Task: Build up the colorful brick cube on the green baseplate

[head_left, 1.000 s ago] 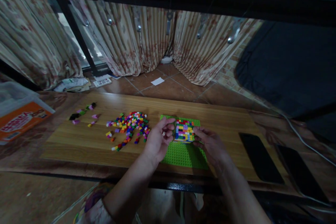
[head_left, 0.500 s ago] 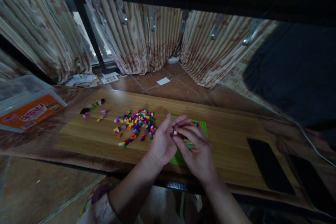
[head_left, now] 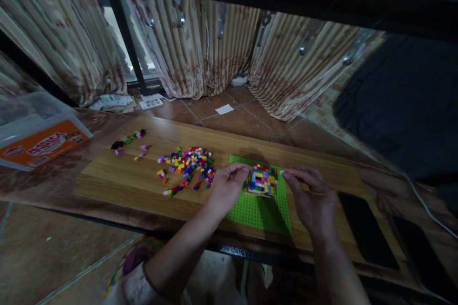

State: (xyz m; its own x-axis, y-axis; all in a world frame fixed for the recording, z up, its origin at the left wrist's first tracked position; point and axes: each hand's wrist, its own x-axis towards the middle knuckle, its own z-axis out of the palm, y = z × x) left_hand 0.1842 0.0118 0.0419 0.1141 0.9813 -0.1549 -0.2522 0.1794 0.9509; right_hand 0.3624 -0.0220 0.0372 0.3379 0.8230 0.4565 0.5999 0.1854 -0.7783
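Observation:
A hollow-looking stack of multicoloured small plastic bricks (head_left: 263, 180) stands on a bright green studded baseplate (head_left: 257, 214). My left hand (head_left: 229, 188) rests against the stack's left side, and no brick shows in it. At the stack's right, my right hand (head_left: 309, 195) pinches a small white brick (head_left: 281, 171) at its fingertips, just clear of the stack. To the left of my left hand lies a loose heap of coloured bricks (head_left: 186, 167) on the wooden board (head_left: 118, 186).
A few dark and pink bricks (head_left: 129, 140) lie further left on the board. A translucent plastic box with an orange label (head_left: 37, 136) sits beyond its left end. Black flat panels (head_left: 367, 231) lie to the right. Curtains and a tiled floor lie behind.
My hands have parted from above the baseplate, uncovering the stack. My right hand has moved right, carrying the white brick. The view has shifted slightly.

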